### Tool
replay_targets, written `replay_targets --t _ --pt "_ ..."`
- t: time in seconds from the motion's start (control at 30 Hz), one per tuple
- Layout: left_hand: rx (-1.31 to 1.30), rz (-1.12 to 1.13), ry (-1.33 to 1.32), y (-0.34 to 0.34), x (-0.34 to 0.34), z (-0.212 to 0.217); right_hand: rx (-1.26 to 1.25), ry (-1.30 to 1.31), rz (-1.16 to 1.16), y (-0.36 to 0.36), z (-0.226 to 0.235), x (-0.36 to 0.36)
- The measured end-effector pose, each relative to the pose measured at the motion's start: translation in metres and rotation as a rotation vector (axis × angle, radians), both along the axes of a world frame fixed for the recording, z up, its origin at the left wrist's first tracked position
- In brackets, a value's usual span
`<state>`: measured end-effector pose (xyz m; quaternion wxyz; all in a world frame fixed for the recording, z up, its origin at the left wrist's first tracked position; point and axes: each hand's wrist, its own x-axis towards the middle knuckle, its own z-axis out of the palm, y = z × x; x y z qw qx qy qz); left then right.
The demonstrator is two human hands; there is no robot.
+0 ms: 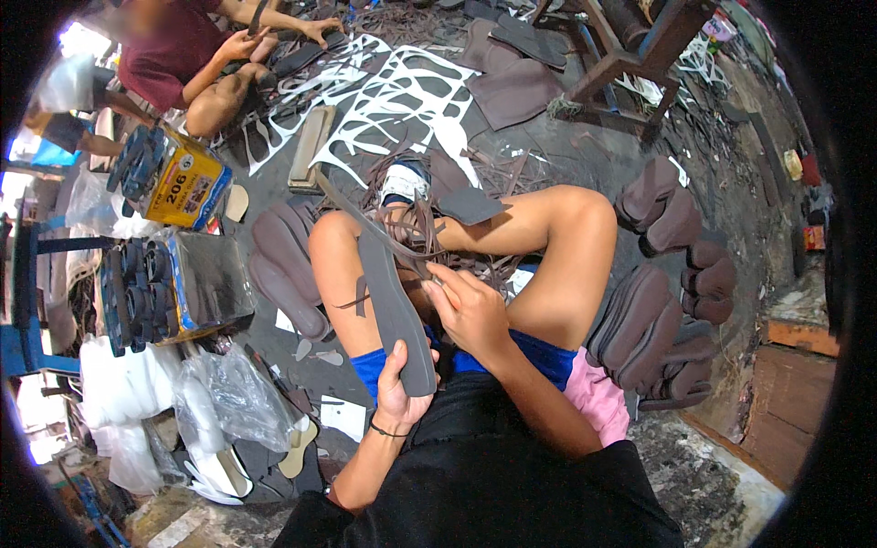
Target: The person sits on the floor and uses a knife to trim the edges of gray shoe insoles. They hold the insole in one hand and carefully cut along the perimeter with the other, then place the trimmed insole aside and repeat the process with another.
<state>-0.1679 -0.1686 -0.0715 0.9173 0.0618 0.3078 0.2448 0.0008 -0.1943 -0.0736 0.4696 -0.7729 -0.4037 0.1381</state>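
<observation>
My left hand (406, 391) grips the heel end of a long dark grey shoe sole (395, 306), with the thumb lying on its face. The sole points away from me over my lap. My right hand (468, 309) is closed in a pinch beside the sole's right edge. A thin brown-grey strip (373, 222) curves along the sole's far end and runs down to those fingers. Whether a blade is also in the right hand is hidden. Between my legs lies a tangle of brown offcut strips (416, 226), with a dark flat scrap (472, 205) at its edge.
Brown soles are stacked at right (637, 324) and left (285, 265). White cut-out sheet scraps (402, 96) spread ahead, near a wooden frame (621, 68). A yellow box (189, 187) and dark sandals (139, 288) stand left. Another person (178, 55) sits at far left.
</observation>
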Motion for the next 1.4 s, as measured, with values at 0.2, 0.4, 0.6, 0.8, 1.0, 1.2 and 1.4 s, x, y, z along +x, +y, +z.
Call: replay_targets --t 0.2,0.4,0.6,0.8,1.0,1.2,1.4 --pt "0.071 -0.085 -0.014 0.008 -0.013 -0.006 0.073 0.236 0.012 0.046 -0.008 0.013" --pt "0.804 -0.579 0.471 0.005 -0.027 0.017 0.022 0.806 0.099 0.005 0.043 0.017" --pt "1.132 -0.148 0.521 0.081 0.028 0.073 -0.086 0.493 0.244 -0.02 0.088 -0.002" --pt "0.826 -0.02 0.441 0.094 0.007 0.132 0.178 0.037 0.18 -0.103 0.082 0.0" --pt "0.824 -0.091 0.459 0.074 -0.019 0.124 0.043 0.113 0.315 -0.14 0.066 -0.02" --pt "0.818 -0.189 0.306 0.064 -0.023 0.126 0.104 -0.045 0.318 -0.135 0.075 -0.01" --pt "0.931 -0.194 0.383 0.054 -0.01 0.138 0.022 -0.12 0.327 -0.13 0.135 0.013"
